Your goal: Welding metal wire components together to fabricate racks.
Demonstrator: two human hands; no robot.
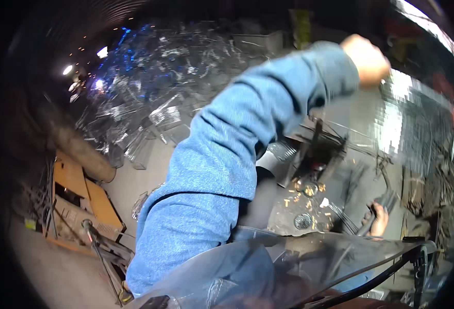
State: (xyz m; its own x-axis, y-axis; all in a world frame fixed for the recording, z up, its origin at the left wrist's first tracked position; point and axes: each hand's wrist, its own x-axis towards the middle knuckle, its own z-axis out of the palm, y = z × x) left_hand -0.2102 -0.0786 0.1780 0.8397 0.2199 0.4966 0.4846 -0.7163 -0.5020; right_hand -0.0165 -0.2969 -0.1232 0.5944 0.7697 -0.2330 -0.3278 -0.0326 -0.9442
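Note:
My left arm, in a blue sleeve, reaches across to the upper right. At its end my left hand (367, 59) is closed like a fist and blurred; what it holds, if anything, is hidden. Lower right, my right hand (379, 220) is wrapped round a dark tool (364, 229), partly hidden and smeared. Beside it several thin rods (344, 218) fan out. Between the arm and the right hand a dark metal frame (319, 154) stands near small scattered yellowish pieces (309, 198) and a round metal disc (302, 221).
A see-through dark shield (299, 262) crosses the lower view. Metal wire frames (170, 67) lie heaped at the upper left, beside a bright glow (99, 84) with sparks. At left are a thick brown cylinder (80, 144) and an orange-panelled cabinet (90, 195). Dark bars (438, 180) stand at right.

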